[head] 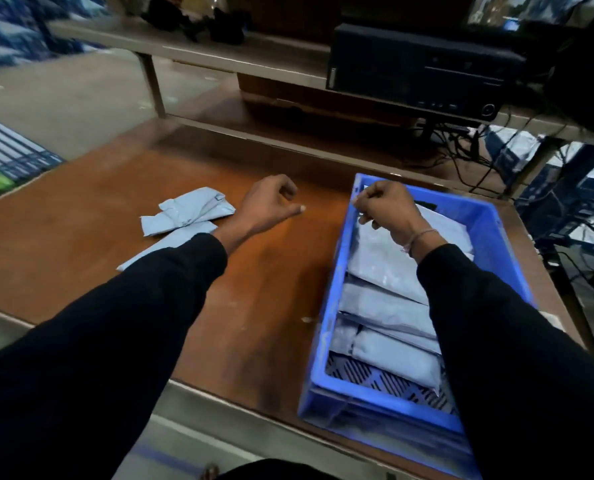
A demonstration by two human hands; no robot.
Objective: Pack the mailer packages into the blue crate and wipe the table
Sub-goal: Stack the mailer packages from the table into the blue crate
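- Left hand over bare table, fingers loosely curled, holding nothing; mailers just left.
- Right hand above crate far rim, fingers curled; grip unclear.

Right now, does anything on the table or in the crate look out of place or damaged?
Only the unpacked grey plastic mailer packages lying crumpled and overlapping on the brown wooden table, left of the left hand. In the blue plastic crate, the packed grey mailers lie stacked in overlapping layers. No tears or spills are visible.
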